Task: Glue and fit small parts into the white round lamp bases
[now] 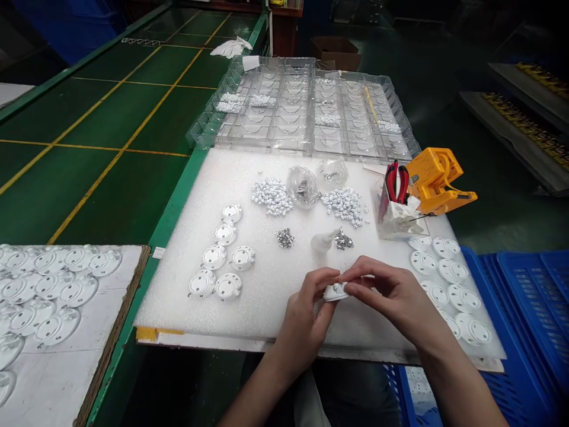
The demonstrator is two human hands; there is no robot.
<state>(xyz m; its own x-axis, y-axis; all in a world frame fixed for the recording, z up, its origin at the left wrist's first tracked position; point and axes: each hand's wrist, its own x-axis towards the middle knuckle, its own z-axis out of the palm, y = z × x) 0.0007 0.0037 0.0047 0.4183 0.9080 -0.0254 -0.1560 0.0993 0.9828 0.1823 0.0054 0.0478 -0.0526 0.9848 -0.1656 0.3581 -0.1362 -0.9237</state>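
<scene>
Both of my hands meet over the near middle of a white foam pad (267, 296). My left hand (306, 311) grips a small round white plastic part (334, 292) from the left. My right hand (391, 293) pinches the same part from the right, fingers curled on its top edge. Several identical round white parts (224, 255) lie in a loose column on the pad's left. More of them (448, 284) are lined up along the pad's right edge.
Piles of small white pieces (272, 196) and metal screws (285, 238), a clear bag (303, 186), a cup with red pliers (396, 201) and a yellow tool (438, 178) sit farther back. Clear blister trays (306, 107) stand behind. Blue crates (524, 308) are at right, a board of parts (48, 290) at left.
</scene>
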